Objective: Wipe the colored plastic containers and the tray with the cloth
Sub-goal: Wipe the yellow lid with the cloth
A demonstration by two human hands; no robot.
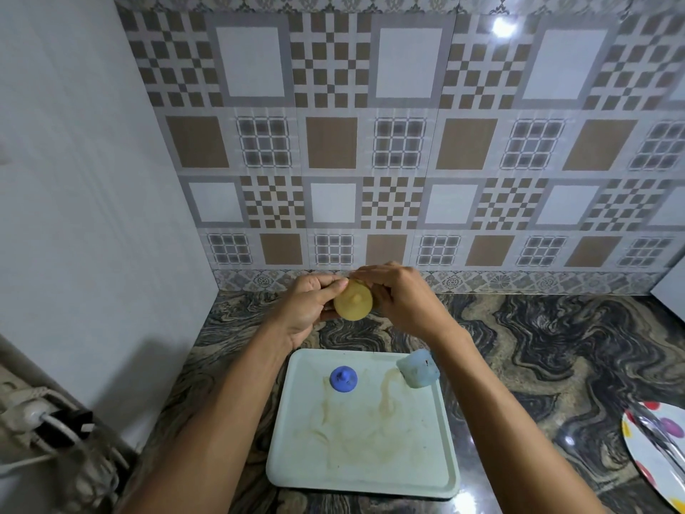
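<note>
I hold a small yellow plastic container up above the counter, beyond the far edge of the tray. My left hand grips its left side and my right hand closes on its right side and top. Below my arms lies a pale rectangular tray smeared with brownish stains. A blue container with a small knob stands on the tray's far left part. A crumpled light blue cloth rests on the tray's far right corner.
The dark swirled stone counter runs to a patterned tile wall. A white wall closes the left side. A spotted plate sits at the right edge. A plug and cables hang at the lower left.
</note>
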